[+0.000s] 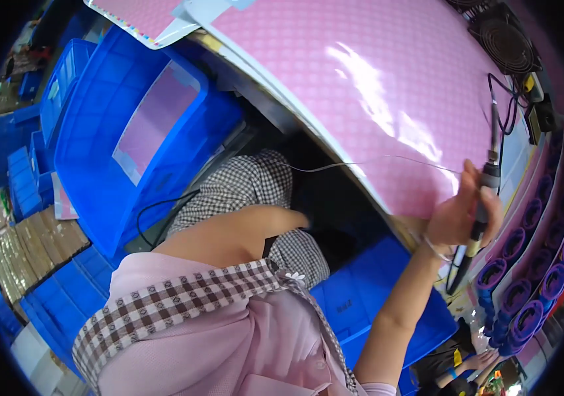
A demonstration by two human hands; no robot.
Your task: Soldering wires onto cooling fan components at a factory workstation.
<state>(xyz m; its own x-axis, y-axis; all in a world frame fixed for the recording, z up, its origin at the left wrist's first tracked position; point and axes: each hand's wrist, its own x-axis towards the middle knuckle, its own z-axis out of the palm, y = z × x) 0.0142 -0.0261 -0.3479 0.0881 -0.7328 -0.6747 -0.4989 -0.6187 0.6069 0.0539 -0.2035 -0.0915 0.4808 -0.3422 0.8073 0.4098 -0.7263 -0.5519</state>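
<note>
Pink, glossy sheet (361, 79) spread over the workbench, curving across the upper middle of the view. Right hand (460, 214) raised at the sheet's near edge, fingers (487, 198) clamped together around a soldering iron (483, 198), dark grip with a yellowish lower end, held roughly upright, slim tip up over the sheet and black cord trailing from the lower end. Thin pale wire (374, 160) running across the sheet toward that hand's thumb; whether pinched there or only passing close, cannot tell. Left hand hidden: only the bare left forearm (229, 234) visible, stretched toward the dark gap under the bench beside checked fabric (249, 185), so open or closed cannot be told. Large blue plastic bin (97, 171) at left with a pink sheet (156, 119) lying inside, more blue bins stacked around it. Rows of purple and blue spools (520, 290) along the right edge, just below the right hand. Black fan grille (508, 45) at top right. Another person's hand (480, 363) at lower right.
</note>
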